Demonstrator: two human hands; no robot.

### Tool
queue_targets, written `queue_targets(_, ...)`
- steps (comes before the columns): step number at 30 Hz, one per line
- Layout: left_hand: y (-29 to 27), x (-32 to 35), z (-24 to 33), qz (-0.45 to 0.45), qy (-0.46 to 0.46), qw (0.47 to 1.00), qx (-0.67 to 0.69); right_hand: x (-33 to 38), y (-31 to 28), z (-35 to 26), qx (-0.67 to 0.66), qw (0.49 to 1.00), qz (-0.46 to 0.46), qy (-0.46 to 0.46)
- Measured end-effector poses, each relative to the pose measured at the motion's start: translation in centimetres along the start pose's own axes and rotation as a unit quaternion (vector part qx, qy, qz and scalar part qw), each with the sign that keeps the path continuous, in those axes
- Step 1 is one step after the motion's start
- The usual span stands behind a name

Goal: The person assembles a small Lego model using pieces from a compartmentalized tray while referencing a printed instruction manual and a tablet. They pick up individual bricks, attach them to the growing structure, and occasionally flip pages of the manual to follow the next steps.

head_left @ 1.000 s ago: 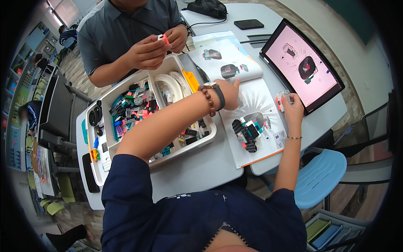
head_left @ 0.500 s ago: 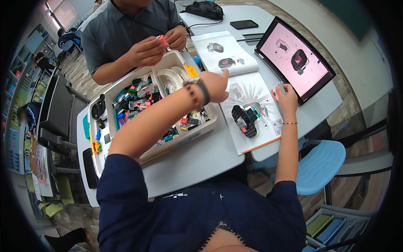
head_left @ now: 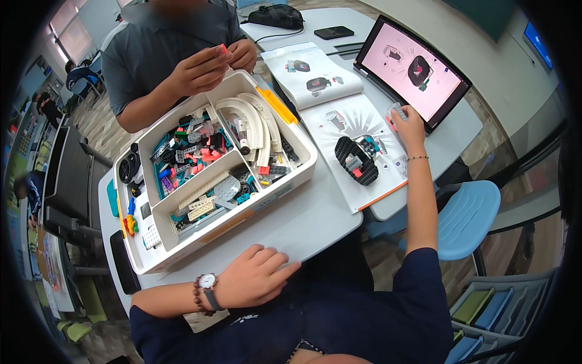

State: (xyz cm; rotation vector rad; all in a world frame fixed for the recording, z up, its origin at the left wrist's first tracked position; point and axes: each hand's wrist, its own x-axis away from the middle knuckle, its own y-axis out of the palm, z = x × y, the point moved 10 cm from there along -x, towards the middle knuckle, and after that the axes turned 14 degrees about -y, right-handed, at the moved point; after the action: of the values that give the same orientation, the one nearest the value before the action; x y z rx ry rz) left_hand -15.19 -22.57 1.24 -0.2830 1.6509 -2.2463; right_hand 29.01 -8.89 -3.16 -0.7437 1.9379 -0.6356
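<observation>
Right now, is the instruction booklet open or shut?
The booklet is open: it lies spread, and the black model rests on its nearer page.

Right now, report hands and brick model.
Left hand open, near table edge. Right hand gripping clear-and-red piece. Brick model on open booklet, nothing covering it.

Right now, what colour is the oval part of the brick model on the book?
The oval part is black, clearest in the head view.
</observation>
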Motion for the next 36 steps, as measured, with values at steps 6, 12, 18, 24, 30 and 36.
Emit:
queue_targets(6, 3.2, 1.0, -1.4, 0.014, 0.013, 1.000, 0.005, 0.0, -0.1, 0.9, -0.010, 1.000, 0.015, -0.020)
queue_targets(12, 3.3, 1.0, -2.4, 0.004, 0.021, 0.999, 0.032, 0.2, 0.4, 1.3, -0.031, 0.999, -0.009, 0.021)
queue_targets(18, 3.4, 0.8, -2.5, -0.003, 0.025, 0.999, 0.045, -0.2, 0.2, 1.6, -0.050, 0.998, 0.008, -0.048)
queue_targets(24, 3.5, 0.8, -2.6, -0.004, 0.022, 0.999, 0.040, -0.3, 0.7, 1.4, -0.035, 0.999, -0.009, -0.010)
queue_targets(30, 3.3, 0.5, -2.6, -0.007, 0.020, 0.999, 0.050, -0.1, 0.1, 1.5, -0.031, 1.000, 0.001, -0.006)
queue_targets(36, 3.2, 0.5, -2.6, -0.012, 0.020, 0.998, 0.052, -0.1, 0.4, 1.9, -0.046, 0.999, -0.006, 0.000)
